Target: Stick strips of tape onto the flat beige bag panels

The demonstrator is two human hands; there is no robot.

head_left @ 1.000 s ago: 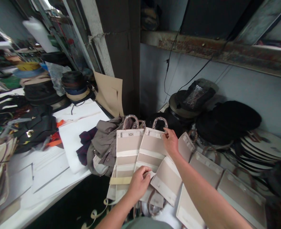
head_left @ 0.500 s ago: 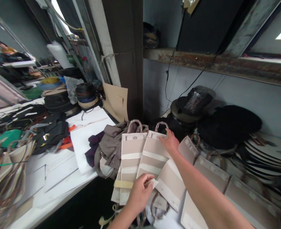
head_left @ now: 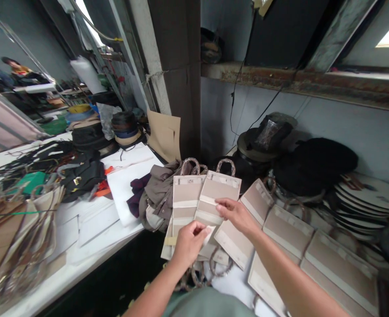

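Observation:
My left hand (head_left: 189, 244) pinches a small white paper strip (head_left: 208, 234) between finger and thumb, low on a beige fabric tote panel (head_left: 184, 198) with a braided handle. My right hand (head_left: 236, 214) lies flat-fingered across a second beige panel (head_left: 217, 193), which has white bands and a looped handle. Several more beige panels (head_left: 288, 231) fan out to the right, overlapping one another. A cream strap (head_left: 170, 241) shows beneath my left hand. Further braided handles (head_left: 194, 275) hang below the stack, partly hidden by my arms.
A crumpled grey-brown cloth (head_left: 158, 198) and a white foam sheet (head_left: 128, 189) lie left of the panels. Black round forms (head_left: 313, 167) and stacked white discs (head_left: 366, 198) sit to the right. A white table (head_left: 95, 237) holds cords and clear bagged parts; a person stands far back left.
My right hand has slid down from the top of the second panel to its middle. The panels have spread slightly, and the view has drifted a little.

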